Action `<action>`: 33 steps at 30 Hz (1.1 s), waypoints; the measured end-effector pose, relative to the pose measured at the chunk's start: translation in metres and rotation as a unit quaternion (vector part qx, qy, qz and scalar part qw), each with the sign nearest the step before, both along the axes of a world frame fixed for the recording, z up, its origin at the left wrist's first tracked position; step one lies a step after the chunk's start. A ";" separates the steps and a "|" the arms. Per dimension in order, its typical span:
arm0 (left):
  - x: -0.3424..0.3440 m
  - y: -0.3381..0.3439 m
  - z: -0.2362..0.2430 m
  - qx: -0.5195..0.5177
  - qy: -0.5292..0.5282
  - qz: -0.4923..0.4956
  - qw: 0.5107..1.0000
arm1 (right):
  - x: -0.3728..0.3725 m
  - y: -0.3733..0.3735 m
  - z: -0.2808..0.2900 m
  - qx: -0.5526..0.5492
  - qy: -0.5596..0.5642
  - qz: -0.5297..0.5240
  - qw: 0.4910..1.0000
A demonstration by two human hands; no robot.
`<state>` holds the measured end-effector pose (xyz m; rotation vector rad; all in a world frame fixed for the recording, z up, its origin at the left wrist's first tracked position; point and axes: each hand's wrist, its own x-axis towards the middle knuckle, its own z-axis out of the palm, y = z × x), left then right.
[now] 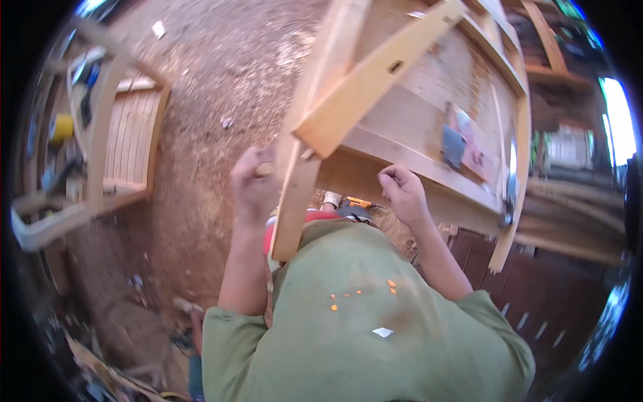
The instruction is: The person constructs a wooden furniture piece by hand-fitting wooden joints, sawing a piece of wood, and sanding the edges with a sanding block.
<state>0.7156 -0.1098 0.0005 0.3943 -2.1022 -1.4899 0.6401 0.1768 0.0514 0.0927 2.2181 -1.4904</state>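
my left hand (251, 184) is fisted around a leg of the pale wooden frame (402, 100) at 12 o'clock. right hand (402, 191) curls on its lower rail. grey and pink rectangular labels (462, 144) sit at 2 o'clock.

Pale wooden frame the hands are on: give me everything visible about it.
The pale wooden frame is unfinished light timber: a leg, crossing rails and a slatted panel, tilted and lifted above the sawdust-strewn dirt floor. The left hand grips beside the leg that runs down toward the green shirt; the right hand holds a lower rail's edge. A small grey flat piece sits on its right side.
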 end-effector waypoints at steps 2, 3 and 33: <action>-0.009 -0.002 0.023 -0.083 -0.021 0.027 0.996 | -0.004 0.025 -0.004 0.031 0.023 -0.067 0.997; -0.012 0.001 0.038 -0.077 -0.011 0.001 0.997 | -0.007 0.040 -0.005 0.047 0.032 -0.091 0.994; -0.199 0.117 0.053 -0.342 -0.177 -0.096 0.918 | -0.045 0.259 0.002 -0.252 0.158 -0.348 0.889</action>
